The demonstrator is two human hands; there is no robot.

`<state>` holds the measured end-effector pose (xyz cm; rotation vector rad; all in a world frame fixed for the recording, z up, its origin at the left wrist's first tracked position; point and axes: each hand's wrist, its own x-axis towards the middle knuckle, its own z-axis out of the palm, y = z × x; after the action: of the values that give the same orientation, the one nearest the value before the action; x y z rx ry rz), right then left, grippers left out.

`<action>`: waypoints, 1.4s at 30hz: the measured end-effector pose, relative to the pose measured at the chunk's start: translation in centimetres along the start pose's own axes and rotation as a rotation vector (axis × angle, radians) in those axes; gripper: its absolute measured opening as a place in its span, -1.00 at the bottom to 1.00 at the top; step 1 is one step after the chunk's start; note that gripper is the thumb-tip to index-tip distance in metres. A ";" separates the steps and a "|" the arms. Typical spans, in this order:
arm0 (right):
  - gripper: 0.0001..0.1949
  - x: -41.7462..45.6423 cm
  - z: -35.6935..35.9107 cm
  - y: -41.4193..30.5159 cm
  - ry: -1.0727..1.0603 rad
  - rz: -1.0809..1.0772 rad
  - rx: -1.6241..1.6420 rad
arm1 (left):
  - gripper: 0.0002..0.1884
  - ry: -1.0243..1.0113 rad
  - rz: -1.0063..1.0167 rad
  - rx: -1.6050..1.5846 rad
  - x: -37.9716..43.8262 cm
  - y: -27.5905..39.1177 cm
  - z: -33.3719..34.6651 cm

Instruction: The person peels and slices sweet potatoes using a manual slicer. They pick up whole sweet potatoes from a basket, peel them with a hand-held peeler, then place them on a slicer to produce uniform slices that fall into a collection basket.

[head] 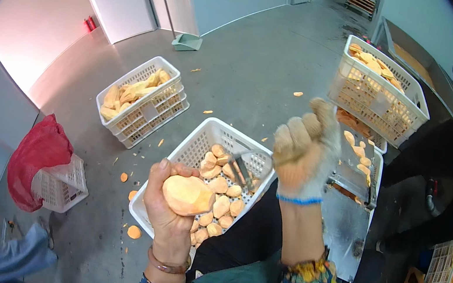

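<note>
My bare left hand (168, 199) grips a peeled orange tuber (187, 196), likely a sweet potato, with its rounded end towards the right. A knitted glove covers my right hand (307, 150), raised and closed around the handle of a peeler (242, 170). The peeler's wide metal head hangs to the left of the glove, apart from the tuber. Below both hands stands a white plastic crate (191, 140) holding several peeled tuber pieces (220, 206). My right forearm passes in front of a metal slicing board (343, 231) bearing orange slices (364, 161).
Another crate (143, 104) of peeled tubers stands ahead left; a stacked crate (378, 96) is ahead right. A red mesh sack (37, 160) drapes over a white basket (63, 187). Scraps (134, 232) dot the floor. A dustpan (187, 42) stands by the wall. Someone in dark trousers (433, 156) is at right.
</note>
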<state>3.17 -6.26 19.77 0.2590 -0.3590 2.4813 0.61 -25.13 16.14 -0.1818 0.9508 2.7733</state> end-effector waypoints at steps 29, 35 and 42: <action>-0.80 -1.9 -0.2 5.7 0.110 -0.025 -0.453 | -0.70 -0.049 -0.286 -0.117 1.6 0.0 -1.6; -0.77 -0.1 -2.0 2.6 0.004 0.080 0.103 | -0.69 -0.443 -0.056 -0.250 3.1 -0.9 -1.9; -0.81 2.5 -7.2 2.4 0.264 -0.025 -0.257 | -0.70 -0.244 0.191 0.180 5.8 0.3 -6.0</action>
<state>-0.97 -4.55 13.18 -0.1665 -0.5507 2.3746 -4.77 -28.20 10.62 0.2819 1.1969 2.7697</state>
